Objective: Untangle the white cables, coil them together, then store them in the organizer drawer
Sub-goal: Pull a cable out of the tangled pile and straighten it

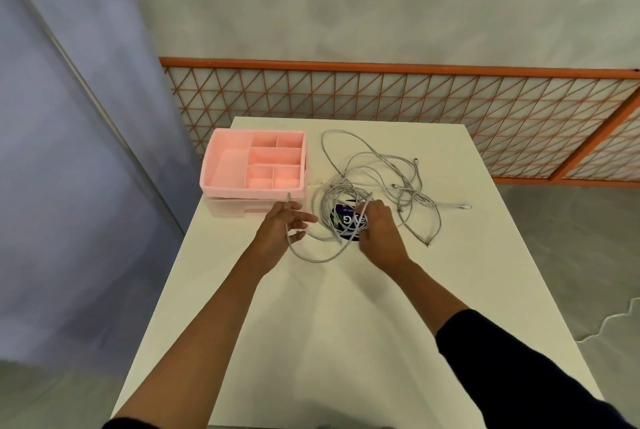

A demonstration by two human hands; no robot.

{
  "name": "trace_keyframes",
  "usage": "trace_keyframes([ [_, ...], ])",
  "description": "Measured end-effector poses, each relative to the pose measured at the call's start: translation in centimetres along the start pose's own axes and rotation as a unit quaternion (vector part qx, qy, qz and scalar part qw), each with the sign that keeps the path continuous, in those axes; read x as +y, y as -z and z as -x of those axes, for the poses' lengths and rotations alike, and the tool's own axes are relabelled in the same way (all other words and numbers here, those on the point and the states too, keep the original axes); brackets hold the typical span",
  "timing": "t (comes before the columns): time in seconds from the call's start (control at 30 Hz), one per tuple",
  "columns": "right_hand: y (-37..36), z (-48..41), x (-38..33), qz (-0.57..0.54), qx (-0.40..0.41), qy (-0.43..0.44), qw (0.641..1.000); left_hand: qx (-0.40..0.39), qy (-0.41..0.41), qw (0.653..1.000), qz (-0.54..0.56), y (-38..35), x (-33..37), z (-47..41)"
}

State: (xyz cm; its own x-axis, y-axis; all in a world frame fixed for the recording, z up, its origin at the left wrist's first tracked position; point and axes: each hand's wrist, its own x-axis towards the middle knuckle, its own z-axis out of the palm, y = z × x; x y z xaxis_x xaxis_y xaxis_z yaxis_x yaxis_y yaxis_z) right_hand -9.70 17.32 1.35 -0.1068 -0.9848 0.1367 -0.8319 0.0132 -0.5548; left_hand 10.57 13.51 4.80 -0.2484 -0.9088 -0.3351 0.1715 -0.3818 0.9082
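Observation:
A tangle of white cables (377,172) sprawls over the far middle of the white table (346,324). My left hand (282,224) holds one cable strand that runs across its palm, with the cable's end sticking up above the fingers. My right hand (375,224) pinches several strands at the near side of the tangle. The pink organizer (254,164) stands at the table's far left, its compartmented top tray showing and its drawer (242,209) at the bottom front.
A dark label or card (346,219) lies under the cables between my hands. Behind the table runs an orange wire-mesh fence (415,99). A blue-grey wall (69,151) stands to the left.

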Motion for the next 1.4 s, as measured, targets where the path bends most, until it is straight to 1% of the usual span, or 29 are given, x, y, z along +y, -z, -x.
trace_keyframes([
  [0.07, -1.0, 0.0, -3.0, 0.028, 0.076, 0.038, 0.996, -0.011, -0.004, 0.999, -0.036, -0.5, -0.2, 0.3],
  [0.17, -1.4, -0.2, -5.6, -0.007, 0.215, 0.03, 0.976, 0.014, -0.029, 0.995, -0.093, -0.4, -0.3, 0.5],
  [0.2, -1.2, -0.3, -6.0, -0.001, 0.238, 0.032, 0.971, 0.028, -0.034, 0.994, -0.098, -0.1, -0.3, 0.4],
  [0.23, -1.2, -0.6, -6.0, 0.022, 0.235, 0.044, 0.971, 0.039, -0.037, 0.994, -0.091, 0.2, -0.3, 0.4],
  [0.27, -1.0, -0.8, -5.8, 0.064, 0.2, 0.069, 0.975, 0.046, -0.037, 0.996, -0.068, 0.7, -0.3, 0.3],
  [0.3, -0.7, -0.9, -5.6, 0.117, 0.139, 0.11, 0.977, 0.049, -0.035, 0.998, -0.031, 1.1, -0.4, 0.2],
  [0.33, -0.3, -1.1, -5.3, 0.17, 0.06, 0.154, 0.971, 0.047, -0.033, 0.998, 0.011, 1.4, -0.4, 0.1],
  [0.37, 0.3, -1.3, -5.0, 0.212, -0.037, 0.185, 0.959, 0.047, -0.032, 0.997, 0.047, 1.8, -0.4, 0.1],
  [0.4, 0.7, -1.3, -4.7, 0.223, -0.142, 0.187, 0.946, 0.05, -0.033, 0.996, 0.07, 2.1, -0.3, 0.2],
  [0.43, 1.1, -1.5, -4.3, 0.212, -0.245, 0.159, 0.933, 0.058, -0.032, 0.995, 0.081, 2.4, -0.3, 0.2],
  [0.47, 1.3, -1.6, -3.8, 0.18, -0.32, 0.124, 0.922, 0.071, -0.027, 0.993, 0.088, 2.6, -0.1, 0.3],
  [0.5, 1.4, -1.7, -3.3, 0.149, -0.363, 0.1, 0.914, 0.087, -0.018, 0.991, 0.101, 3.0, 0.0, 0.4],
  [0.53, 1.4, -1.8, -2.8, 0.137, -0.379, 0.09, 0.911, 0.106, -0.007, 0.986, 0.129, 3.4, 0.2, 0.4],
  [0.6, 1.2, -1.7, -1.5, 0.155, -0.389, 0.08, 0.905, 0.14, 0.003, 0.969, 0.205, 4.5, 0.7, 0.4],
  [0.7, 1.8, -1.5, 0.9, 0.183, -0.387, 0.017, 0.904, 0.187, 0.008, 0.943, 0.276, 5.7, 1.3, 0.2],
  [0.77, 2.3, -1.7, 1.5, 0.197, -0.414, -0.021, 0.888, 0.207, 0.024, 0.945, 0.252, 6.5, 1.4, 0.3],
  [0.8, 2.6, -1.8, 1.3, 0.191, -0.44, -0.039, 0.877, 0.207, 0.031, 0.953, 0.219, 6.7, 1.3, 0.4],
  [0.83, 2.8, -1.8, 0.5, 0.161, -0.463, -0.046, 0.871, 0.199, 0.036, 0.962, 0.183, 6.7, 1.2, 0.5],
  [0.87, 2.8, -2.1, -0.5, 0.104, -0.467, -0.047, 0.877, 0.189, 0.034, 0.969, 0.152, 6.6, 1.0, 0.5],
  [0.9, 2.7, -2.4, -1.9, 0.017, -0.442, -0.05, 0.896, 0.179, 0.029, 0.975, 0.128, 6.2, 0.8, 0.7],
  [0.93, 2.4, -2.7, -3.4, -0.081, -0.395, -0.061, 0.913, 0.168, 0.023, 0.98, 0.106, 5.6, 0.6, 0.8],
  [0.97, 2.1, -3.2, -5.0, -0.161, -0.342, -0.078, 0.923, 0.15, 0.019, 0.985, 0.083, 4.8, 0.3, 1.0],
  [1.0, 1.8, -3.8, -6.3, -0.217, -0.299, -0.099, 0.924, 0.126, 0.016, 0.99, 0.058, 4.0, 0.0, 1.2],
  [1.03, 1.5, -4.4, -7.6, -0.249, -0.276, -0.12, 0.92, 0.098, 0.012, 0.995, 0.035, 3.3, -0.2, 1.5],
  [1.13, 0.6, -6.2, -9.9, -0.268, -0.28, -0.141, 0.911, 0.008, -0.008, 0.999, -0.039, 1.6, -0.6, 2.1],
  [1.23, 0.2, -6.9, -10.6, -0.257, -0.287, -0.125, 0.914, -0.042, -0.019, 0.993, -0.109, 0.9, -1.0, 2.2],
  [1.33, -0.3, -7.3, -10.6, -0.302, -0.274, -0.108, 0.907, -0.047, -0.002, 0.99, -0.133, 1.0, -1.8, 2.0],
  [1.37, -0.3, -7.4, -10.5, -0.307, -0.267, -0.1, 0.908, -0.035, 0.011, 0.992, -0.124, 1.2, -1.8, 1.9],
  [1.4, -0.3, -7.6, -10.4, -0.297, -0.266, -0.091, 0.912, -0.009, 0.029, 0.995, -0.091, 1.5, -1.7, 1.8],
])
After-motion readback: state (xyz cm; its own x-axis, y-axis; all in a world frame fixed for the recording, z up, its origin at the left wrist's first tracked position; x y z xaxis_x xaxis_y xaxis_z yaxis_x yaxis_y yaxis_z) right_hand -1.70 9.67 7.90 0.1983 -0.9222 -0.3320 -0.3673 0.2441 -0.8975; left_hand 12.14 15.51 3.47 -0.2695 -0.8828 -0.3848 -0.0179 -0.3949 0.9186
